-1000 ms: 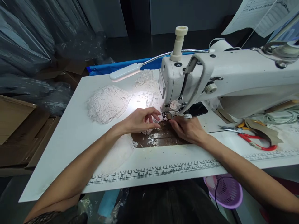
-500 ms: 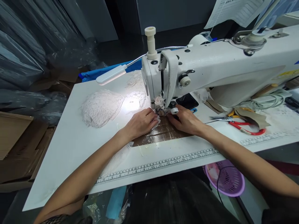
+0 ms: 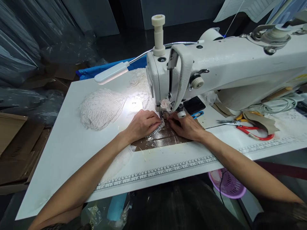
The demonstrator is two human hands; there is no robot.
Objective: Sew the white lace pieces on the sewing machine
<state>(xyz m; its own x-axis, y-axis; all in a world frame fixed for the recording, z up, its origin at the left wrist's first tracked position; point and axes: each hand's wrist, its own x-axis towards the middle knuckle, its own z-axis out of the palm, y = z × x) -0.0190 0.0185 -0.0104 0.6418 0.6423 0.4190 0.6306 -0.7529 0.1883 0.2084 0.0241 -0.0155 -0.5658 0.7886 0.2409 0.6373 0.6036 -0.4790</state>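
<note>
My left hand (image 3: 144, 125) is closed on white lace (image 3: 156, 131) just left of the presser foot, its fingertips pressed together at the lace. My right hand (image 3: 186, 127) is on the other side of the foot, thumb and fingers pinched close to the needle area; what lies between them is too small to make out. Above both hands stands the head of a white sewing machine (image 3: 155, 75). Under the lace lies a shiny brown plate cover (image 3: 165, 142). More lace trails from beneath my left wrist toward the table's front edge.
A bundled pile of white lace (image 3: 102, 108) lies left, under a lamp (image 3: 112, 73). To the right are red-handled scissors (image 3: 255, 132), a dark phone (image 3: 194, 104) and a blue cutter (image 3: 198, 114). A printed ruler (image 3: 155, 174) runs along the front edge; a purple basket (image 3: 231, 185) stands below.
My right hand has drawn slightly back toward me, showing more of the blue cutter. My left hand stays on the lace beside the foot. The whole view has shifted slightly.
</note>
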